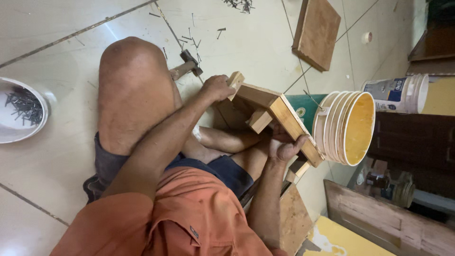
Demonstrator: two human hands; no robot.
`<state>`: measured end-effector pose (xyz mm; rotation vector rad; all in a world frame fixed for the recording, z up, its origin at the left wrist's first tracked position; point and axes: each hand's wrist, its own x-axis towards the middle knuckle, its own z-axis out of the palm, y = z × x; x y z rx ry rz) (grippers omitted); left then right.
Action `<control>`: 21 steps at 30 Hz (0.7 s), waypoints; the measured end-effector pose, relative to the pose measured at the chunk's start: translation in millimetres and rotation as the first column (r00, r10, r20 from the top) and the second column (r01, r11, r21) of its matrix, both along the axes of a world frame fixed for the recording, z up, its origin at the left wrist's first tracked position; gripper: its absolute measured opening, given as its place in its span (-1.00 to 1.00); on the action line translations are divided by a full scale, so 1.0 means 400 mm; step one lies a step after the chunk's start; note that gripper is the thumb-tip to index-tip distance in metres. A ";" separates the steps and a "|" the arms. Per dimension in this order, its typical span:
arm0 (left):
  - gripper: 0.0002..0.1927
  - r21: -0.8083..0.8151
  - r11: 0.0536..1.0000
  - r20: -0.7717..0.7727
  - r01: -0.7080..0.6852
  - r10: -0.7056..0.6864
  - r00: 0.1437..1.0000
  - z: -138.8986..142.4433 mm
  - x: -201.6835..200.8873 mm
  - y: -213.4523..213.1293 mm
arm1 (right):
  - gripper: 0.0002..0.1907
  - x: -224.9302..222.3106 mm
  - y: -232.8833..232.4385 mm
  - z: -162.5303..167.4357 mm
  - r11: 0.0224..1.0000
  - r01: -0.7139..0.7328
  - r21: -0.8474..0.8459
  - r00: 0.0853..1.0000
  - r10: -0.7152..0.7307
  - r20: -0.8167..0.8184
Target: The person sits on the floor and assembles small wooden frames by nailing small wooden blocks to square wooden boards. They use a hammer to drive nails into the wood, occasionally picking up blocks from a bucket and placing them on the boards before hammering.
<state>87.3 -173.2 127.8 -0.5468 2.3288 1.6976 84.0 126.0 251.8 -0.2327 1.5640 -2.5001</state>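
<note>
Single head view, steeply downward, close over lap and floor

Soft, even indoor light, fairly bright. Pale glare sheens the tile floor at upper left and lower left. Shadows are faint. The right edge falls dark; focus stays sharp.

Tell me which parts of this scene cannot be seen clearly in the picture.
- Head view: the left hand covers one end of the wooden piece.
- The right hand hides the edge it grips.
- The hammer lies partly behind the knee.
- The nails in the white bowl are too small to count; the frame edge cuts off the bowl.
</note>
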 end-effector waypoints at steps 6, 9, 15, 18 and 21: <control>-0.42 0.170 0.984 -0.140 -0.048 0.072 0.988 0.079 0.040 0.018 | -0.29 0.005 0.007 0.005 1.000 -0.011 0.006 1.000 0.011 -0.005; -0.37 0.369 0.926 -0.367 0.076 0.070 0.928 0.161 0.093 0.006 | -0.30 0.005 0.013 0.003 1.000 0.003 0.000 1.000 -0.003 0.019; -0.37 0.262 0.952 -0.604 0.161 0.032 0.796 0.322 0.147 -0.031 | -0.31 0.002 0.024 -0.007 0.997 0.073 -0.021 0.997 -0.072 0.042; -0.39 -0.036 0.996 -0.760 0.079 -0.079 0.645 0.405 0.150 -0.024 | -0.33 0.001 0.037 -0.018 0.994 0.104 -0.040 0.993 -0.102 0.051; -0.40 -0.306 0.950 -0.777 0.053 -0.282 0.562 0.487 0.140 -0.001 | -0.38 0.001 0.058 -0.046 0.990 0.114 -0.082 0.991 -0.108 0.079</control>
